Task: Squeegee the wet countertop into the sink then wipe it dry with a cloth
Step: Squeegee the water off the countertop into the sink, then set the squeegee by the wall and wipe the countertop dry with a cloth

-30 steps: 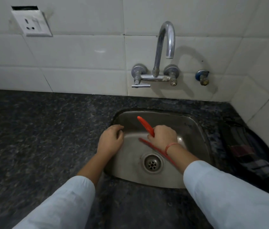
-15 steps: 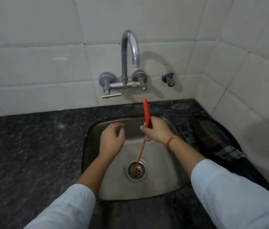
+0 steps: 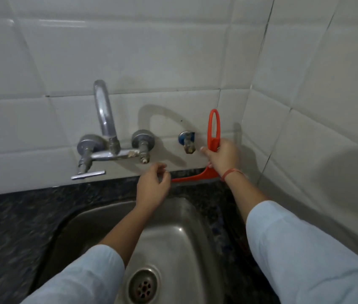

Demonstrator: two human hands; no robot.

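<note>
On the dark surface point(image 3: 9, 227), behind the sink point(image 3: 184, 227), the orange squeegee point(image 3: 195, 177) stands blade-down right at the wall. The right hand point(image 3: 224, 157) grips its handle; the left hand point(image 3: 152, 187) is loosely curled, holding nothing, just beside the blade's end.

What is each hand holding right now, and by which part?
The right hand grips the orange plastic squeegee by its looped handle. The left hand is beside the blade's end; any hold is unclear.

Squeegee point(image 3: 192, 178) blade: left end hidden behind my left hand point(image 3: 152, 186).
Sink point(image 3: 173, 229): near part cut off by bottom edge.
Countertop point(image 3: 9, 227): blurred at left.
</note>
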